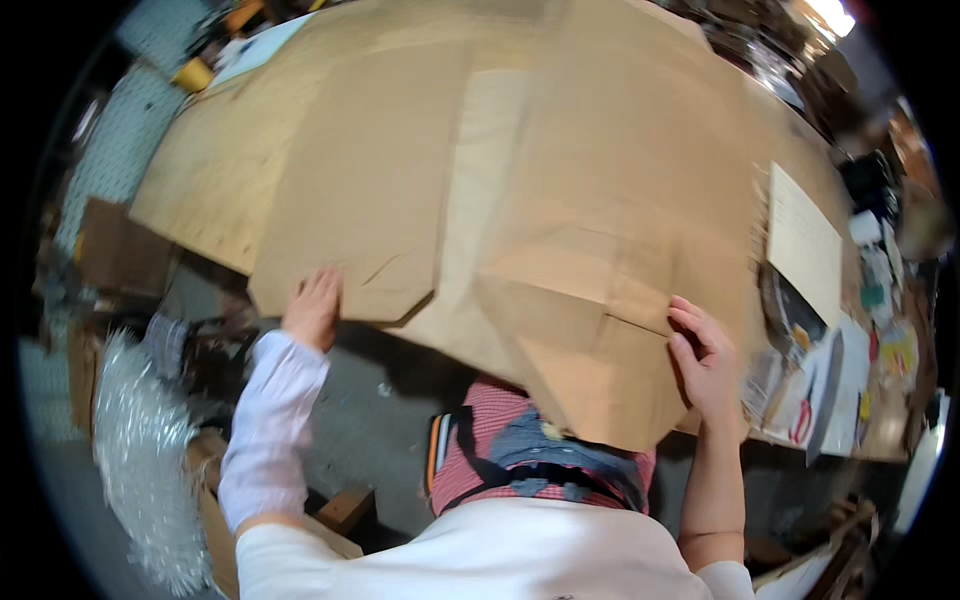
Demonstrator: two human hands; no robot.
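Note:
Two large brown paper bags lie side by side on the table. On the left bag (370, 170), its cut-cornered end toward me, my left hand (315, 308) rests with fingers stretched out flat along the near edge. The right bag (640, 170) has a folded, creased near end that hangs past the table's front edge, over my lap. My right hand (708, 360) grips this bag at its right side by the fold, thumb nearer to me than the fingers. Its upper part is smeared by motion.
The wooden table (210, 190) has a bent-looking front edge. To the right are a pale board (803, 243), red-handled scissors (801, 420) and a long blade-like strip (826, 395). Clear plastic wrap (145, 460) stands on the floor at left. A yellow cup-like container (193, 75) is far left.

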